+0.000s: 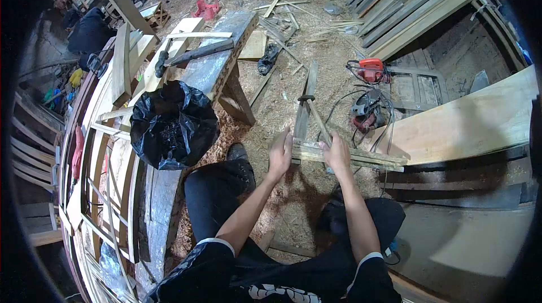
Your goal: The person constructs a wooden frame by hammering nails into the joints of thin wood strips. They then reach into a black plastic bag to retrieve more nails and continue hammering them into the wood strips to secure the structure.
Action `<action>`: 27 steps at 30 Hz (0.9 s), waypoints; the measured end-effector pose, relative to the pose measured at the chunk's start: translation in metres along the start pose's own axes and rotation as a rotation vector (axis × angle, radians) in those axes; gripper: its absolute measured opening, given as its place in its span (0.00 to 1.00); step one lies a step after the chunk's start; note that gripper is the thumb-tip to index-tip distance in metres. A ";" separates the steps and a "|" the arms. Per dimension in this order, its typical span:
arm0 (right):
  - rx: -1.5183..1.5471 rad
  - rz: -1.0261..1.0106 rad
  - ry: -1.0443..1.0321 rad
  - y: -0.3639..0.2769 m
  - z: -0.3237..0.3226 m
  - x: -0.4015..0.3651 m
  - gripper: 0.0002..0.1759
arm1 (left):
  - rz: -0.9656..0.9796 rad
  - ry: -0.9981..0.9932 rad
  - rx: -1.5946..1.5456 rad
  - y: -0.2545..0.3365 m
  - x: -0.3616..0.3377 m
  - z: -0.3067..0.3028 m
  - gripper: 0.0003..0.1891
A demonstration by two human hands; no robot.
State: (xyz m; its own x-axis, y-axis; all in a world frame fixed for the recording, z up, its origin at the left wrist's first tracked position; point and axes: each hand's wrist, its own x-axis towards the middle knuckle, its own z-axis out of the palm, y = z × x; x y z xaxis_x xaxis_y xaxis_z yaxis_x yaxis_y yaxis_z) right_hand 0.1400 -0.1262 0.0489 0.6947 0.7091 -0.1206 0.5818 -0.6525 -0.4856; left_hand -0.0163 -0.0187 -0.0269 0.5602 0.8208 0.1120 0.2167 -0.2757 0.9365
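My right hand (337,153) is closed around the wooden handle of a hammer (319,119), whose dark metal head points up and away from me. That hand rests over a short stack of thin wooden strips (367,158) lying crosswise in front of my knees. At the stack's left end, my left hand (280,153) grips the strips, fingers upward and partly hidden from view. Behind them a narrow wooden piece (307,86) runs away from me, and the hammer head overlaps its middle in this view.
Left of me stands a workbench (212,69) with another hammer (195,53) and a black plastic bag (174,128). To the right are a red power tool (371,70), a corded circular saw (367,112) and a wide plank (463,119). Shavings cover the floor.
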 end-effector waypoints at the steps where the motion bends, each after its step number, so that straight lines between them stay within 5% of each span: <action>1: 0.001 0.001 -0.001 0.000 0.000 0.000 0.29 | 0.021 0.036 0.134 0.006 0.006 -0.004 0.26; 16: 0.027 0.032 -0.019 0.010 0.003 0.003 0.30 | 0.146 -0.267 0.047 -0.004 0.093 0.017 0.28; 18: 0.047 0.016 -0.032 0.010 0.000 0.004 0.30 | 0.323 -0.246 0.180 -0.002 0.102 0.025 0.29; 27: 0.132 -0.026 0.029 0.021 0.002 0.004 0.29 | 0.317 -0.313 0.294 0.007 0.102 0.038 0.29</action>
State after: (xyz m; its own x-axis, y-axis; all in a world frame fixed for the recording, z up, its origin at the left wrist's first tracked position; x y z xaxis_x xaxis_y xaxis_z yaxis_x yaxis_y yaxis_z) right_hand 0.1545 -0.1363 0.0359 0.6931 0.7160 -0.0830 0.5400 -0.5921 -0.5982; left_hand 0.0726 0.0442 -0.0220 0.8367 0.4981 0.2276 0.1875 -0.6511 0.7355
